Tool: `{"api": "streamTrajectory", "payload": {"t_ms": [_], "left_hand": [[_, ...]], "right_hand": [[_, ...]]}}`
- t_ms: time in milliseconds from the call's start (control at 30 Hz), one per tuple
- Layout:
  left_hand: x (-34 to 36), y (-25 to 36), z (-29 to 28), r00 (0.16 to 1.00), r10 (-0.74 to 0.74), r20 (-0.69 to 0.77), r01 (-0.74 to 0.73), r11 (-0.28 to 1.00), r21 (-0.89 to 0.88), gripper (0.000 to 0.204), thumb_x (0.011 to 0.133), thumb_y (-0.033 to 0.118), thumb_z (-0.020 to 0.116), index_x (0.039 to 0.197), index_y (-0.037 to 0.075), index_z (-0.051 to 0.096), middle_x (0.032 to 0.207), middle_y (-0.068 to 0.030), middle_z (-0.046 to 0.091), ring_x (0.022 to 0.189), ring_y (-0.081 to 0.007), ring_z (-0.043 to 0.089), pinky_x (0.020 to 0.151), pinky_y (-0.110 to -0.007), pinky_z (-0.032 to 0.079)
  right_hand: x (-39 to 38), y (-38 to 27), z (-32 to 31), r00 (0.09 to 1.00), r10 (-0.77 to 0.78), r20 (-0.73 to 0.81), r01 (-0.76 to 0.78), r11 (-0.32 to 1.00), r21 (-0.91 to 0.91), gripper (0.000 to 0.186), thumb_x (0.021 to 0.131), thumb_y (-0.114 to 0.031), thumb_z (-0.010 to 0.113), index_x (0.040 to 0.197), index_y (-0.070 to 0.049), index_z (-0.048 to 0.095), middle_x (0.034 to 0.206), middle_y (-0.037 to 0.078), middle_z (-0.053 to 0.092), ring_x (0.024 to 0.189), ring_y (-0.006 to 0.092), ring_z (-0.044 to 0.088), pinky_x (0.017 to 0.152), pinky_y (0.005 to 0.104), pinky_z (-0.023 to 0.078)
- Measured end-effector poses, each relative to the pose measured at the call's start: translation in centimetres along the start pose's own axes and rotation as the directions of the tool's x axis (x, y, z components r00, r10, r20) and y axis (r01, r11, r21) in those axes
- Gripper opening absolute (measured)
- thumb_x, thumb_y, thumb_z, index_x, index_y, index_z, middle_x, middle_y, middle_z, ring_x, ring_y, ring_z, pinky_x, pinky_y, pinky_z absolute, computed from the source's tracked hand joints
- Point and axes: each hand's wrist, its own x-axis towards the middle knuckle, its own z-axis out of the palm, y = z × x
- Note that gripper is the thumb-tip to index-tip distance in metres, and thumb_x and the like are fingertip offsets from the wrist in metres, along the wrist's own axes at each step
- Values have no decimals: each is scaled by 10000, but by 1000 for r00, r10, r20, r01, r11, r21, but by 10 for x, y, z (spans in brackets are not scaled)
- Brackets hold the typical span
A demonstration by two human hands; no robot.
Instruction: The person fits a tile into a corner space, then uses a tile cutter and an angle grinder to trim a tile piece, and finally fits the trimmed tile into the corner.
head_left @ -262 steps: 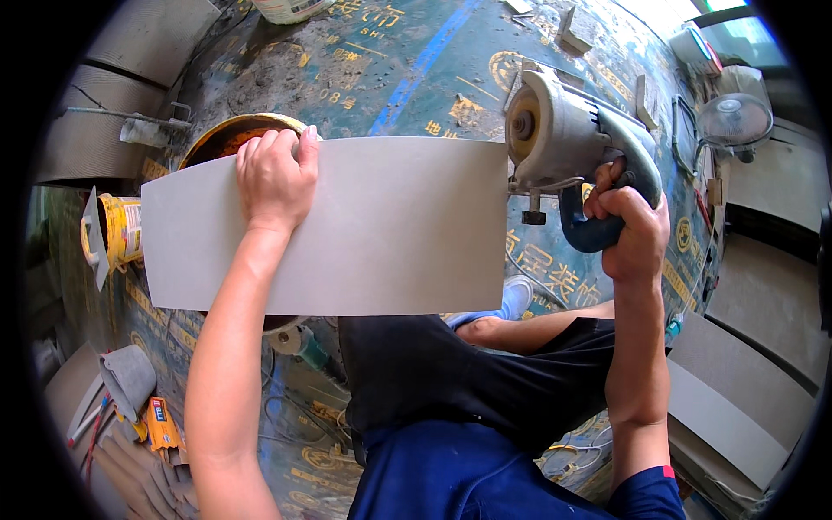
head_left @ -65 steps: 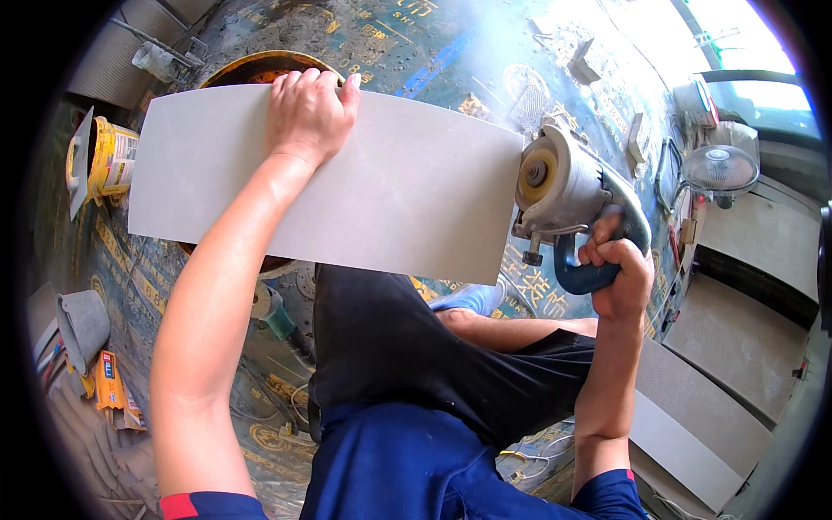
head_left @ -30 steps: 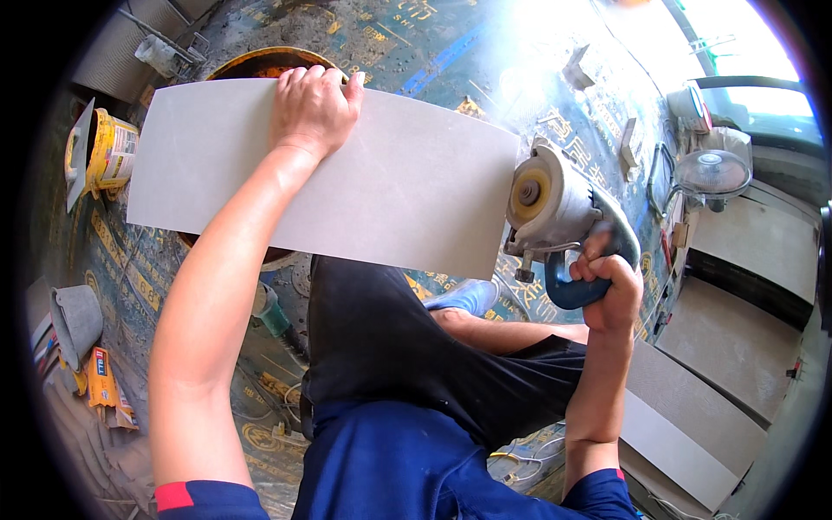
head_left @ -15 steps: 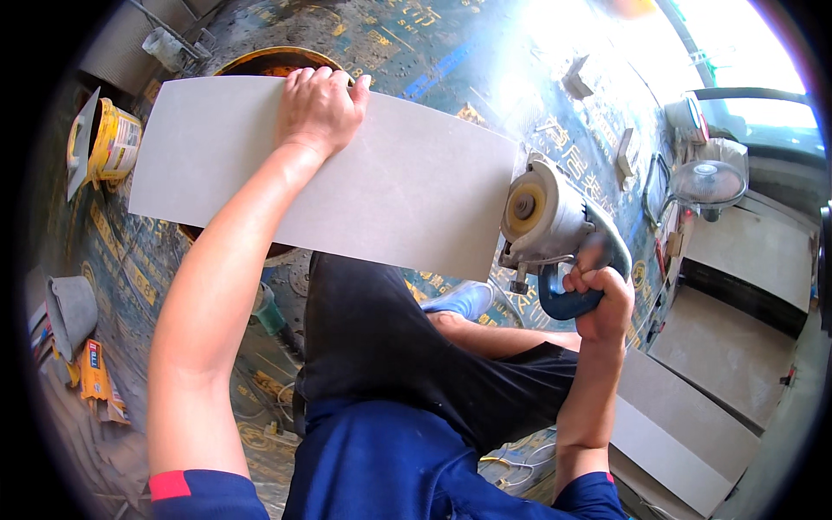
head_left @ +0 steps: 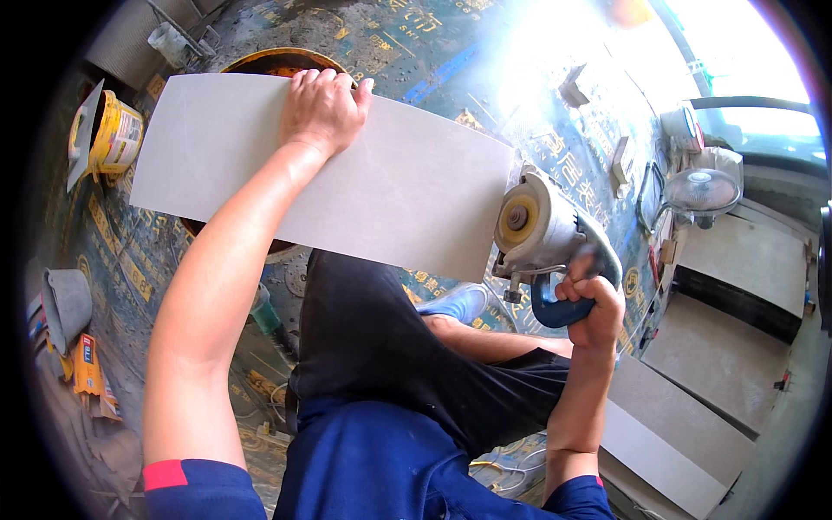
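A long pale grey tile (head_left: 416, 191) lies across the rim of a rusty round drum (head_left: 282, 61), over my thighs. Its far edge is in the grip of my left hand (head_left: 325, 108), the fingers curled over it and the palm on the tile's face. My right hand (head_left: 594, 303) is closed round the blue handle of a handheld tile saw (head_left: 542, 221). The saw, with a yellowish disc and metal guard, is at the tile's right end. Whether its blade touches the tile is hidden by the guard.
A yellow bucket (head_left: 121, 134) stands at the left, a grey bucket (head_left: 69, 303) nearer me. Fan (head_left: 704, 192) and stacked tiles (head_left: 737, 260) are at the right. Offcuts (head_left: 622, 160) lie on the printed floor covering. A green-bodied tool (head_left: 267, 316) lies by my leg.
The saw and my right hand have shifted slightly toward me and left along the tile's right end. My left hand keeps its hold, and the whole view has shifted a little.
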Motion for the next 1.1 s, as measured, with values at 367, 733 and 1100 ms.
{"api": "streamTrajectory", "payload": {"t_ms": [367, 733, 1100], "left_hand": [[-2, 0, -2, 1000, 1, -13, -1, 1000, -9, 427, 966, 389, 494, 782, 38, 651, 870, -160, 672, 918, -335, 610, 949, -445, 417], [-1, 0, 0, 1000, 0, -13, -1, 1000, -4, 425, 965, 395, 495, 776, 45, 646, 861, -157, 668, 911, -334, 609, 963, -448, 408], [-2, -1, 3, 999, -9, -30, 9, 1000, -4, 422, 963, 394, 500, 770, 47, 644, 847, -154, 666, 903, -328, 608, 959, -445, 412]], "right_hand": [[-3, 1, 1, 1000, 27, -6, -27, 1000, 3, 279, 650, -30, 497, 926, -5, 536, 714, 39, 421, 589, 133, 414, 586, 305, 398], [-6, -1, -1, 999, 49, 4, -49, 999, 6, 265, 645, -19, 491, 910, -12, 510, 741, 51, 442, 589, 139, 415, 587, 302, 398], [-10, 0, -2, 996, 88, 7, -88, 996, 23, 265, 650, 1, 483, 912, -30, 473, 795, 58, 458, 588, 141, 412, 591, 297, 389]]}}
